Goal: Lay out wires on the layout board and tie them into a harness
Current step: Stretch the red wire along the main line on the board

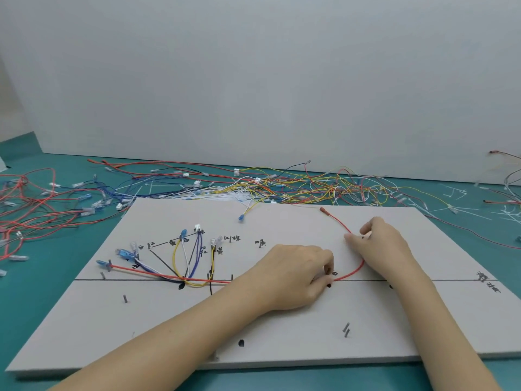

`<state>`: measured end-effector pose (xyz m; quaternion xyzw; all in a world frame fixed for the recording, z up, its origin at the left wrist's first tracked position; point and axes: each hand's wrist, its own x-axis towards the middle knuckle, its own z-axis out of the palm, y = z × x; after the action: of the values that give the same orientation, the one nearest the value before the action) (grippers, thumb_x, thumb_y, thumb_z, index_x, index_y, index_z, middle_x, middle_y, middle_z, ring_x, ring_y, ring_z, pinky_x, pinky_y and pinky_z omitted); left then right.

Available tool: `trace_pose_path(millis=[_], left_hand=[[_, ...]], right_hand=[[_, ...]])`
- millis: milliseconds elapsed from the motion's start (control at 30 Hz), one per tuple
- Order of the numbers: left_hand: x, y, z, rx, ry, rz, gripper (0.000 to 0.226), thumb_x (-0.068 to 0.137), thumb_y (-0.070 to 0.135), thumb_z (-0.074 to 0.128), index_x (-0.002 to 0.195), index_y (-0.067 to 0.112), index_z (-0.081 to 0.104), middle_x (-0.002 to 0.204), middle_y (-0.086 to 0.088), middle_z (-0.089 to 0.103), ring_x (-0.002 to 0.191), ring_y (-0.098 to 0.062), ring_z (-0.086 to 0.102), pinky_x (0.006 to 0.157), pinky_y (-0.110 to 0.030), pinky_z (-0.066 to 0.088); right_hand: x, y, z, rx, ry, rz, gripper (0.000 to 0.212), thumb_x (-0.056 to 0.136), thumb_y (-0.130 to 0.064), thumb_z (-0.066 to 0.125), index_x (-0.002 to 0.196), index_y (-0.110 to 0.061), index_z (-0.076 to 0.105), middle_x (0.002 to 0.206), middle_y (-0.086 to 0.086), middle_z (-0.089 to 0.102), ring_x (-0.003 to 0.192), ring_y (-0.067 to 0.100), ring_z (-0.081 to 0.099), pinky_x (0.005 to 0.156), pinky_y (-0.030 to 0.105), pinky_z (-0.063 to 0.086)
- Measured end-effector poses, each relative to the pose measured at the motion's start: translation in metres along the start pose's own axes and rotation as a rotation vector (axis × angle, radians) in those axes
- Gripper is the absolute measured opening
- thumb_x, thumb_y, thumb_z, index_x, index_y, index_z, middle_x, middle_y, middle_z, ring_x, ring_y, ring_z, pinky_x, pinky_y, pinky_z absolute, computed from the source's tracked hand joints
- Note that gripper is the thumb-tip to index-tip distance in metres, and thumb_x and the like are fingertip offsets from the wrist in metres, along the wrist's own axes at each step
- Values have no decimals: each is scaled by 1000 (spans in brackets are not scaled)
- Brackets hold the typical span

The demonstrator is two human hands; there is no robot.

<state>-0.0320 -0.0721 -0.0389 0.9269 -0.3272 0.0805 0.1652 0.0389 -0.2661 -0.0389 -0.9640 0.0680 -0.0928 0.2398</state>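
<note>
**Red wire pinched at two spots on the layout board**

Head view: a grey layout board [282, 328] lies flat on the teal desk [42, 292], marked with a long black line, handwritten labels and small upright pins. Both hands work near the middle of the board. The left hand [296, 277] rests on the board, its grip pressed together, pinching the red wire [359, 268] right at the black line. From there the wire bows out to the right and curves back up to the right hand [386, 246], whose fingertips pinch it higher up; past that hand it runs on to a red terminal [323, 210] lying on the board's far part. Left of the hands, laid wires [186, 266] in yellow, white, blue, black and red fan out from the line to blue-capped ends by the labels. Behind the board, a loose tangle of wires [282, 184] spreads across the desk up to the white wall.
</note>
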Motion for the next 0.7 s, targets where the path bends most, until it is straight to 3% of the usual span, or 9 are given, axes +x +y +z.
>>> trace_pose_path(millis=[100,200,333,500,667,700], left_hand=[[0,1,-1,-5,-9,-16,20,97,34,48,111,22,57,99,7,60,94,-19,57,73,-34,42],[-1,2,-2,-5,-14,-29,21,98,35,47,111,22,56,100,7,60,95,-18,56,74,-34,42],[-1,3,-2,-7,-16,-31,21,98,36,47,111,23,57,101,7,60,95,-18,56,73,-33,40],[0,2,-3,-17,-5,-35,21,98,38,48,110,25,58,93,11,53,93,-15,55,68,-27,31],[0,1,-2,-23,-6,-40,21,98,39,48,110,25,58,86,16,39,92,-13,54,68,-27,30],[0,1,-2,-24,-4,-42,21,98,39,47,110,25,58,85,17,38,92,-12,53,68,-27,29]], right_hand=[[1,-1,1,-75,-16,-11,19,92,-21,57,107,-10,58,110,10,61,101,29,54,75,31,39],[1,1,-2,-88,-33,-2,29,90,-10,54,118,-8,59,118,13,61,107,32,54,80,31,41],[3,0,-6,-40,2,36,15,78,-13,68,93,-11,68,101,11,66,84,26,51,67,28,36],[3,6,-7,-70,24,50,41,74,-20,72,113,-12,64,114,9,63,104,27,54,74,27,35],[-3,6,-9,-76,4,24,6,78,-11,65,81,-10,70,90,8,69,83,28,57,67,29,41],[-4,6,-10,-100,21,23,9,79,-9,63,76,-11,71,86,9,69,82,31,58,67,30,41]])
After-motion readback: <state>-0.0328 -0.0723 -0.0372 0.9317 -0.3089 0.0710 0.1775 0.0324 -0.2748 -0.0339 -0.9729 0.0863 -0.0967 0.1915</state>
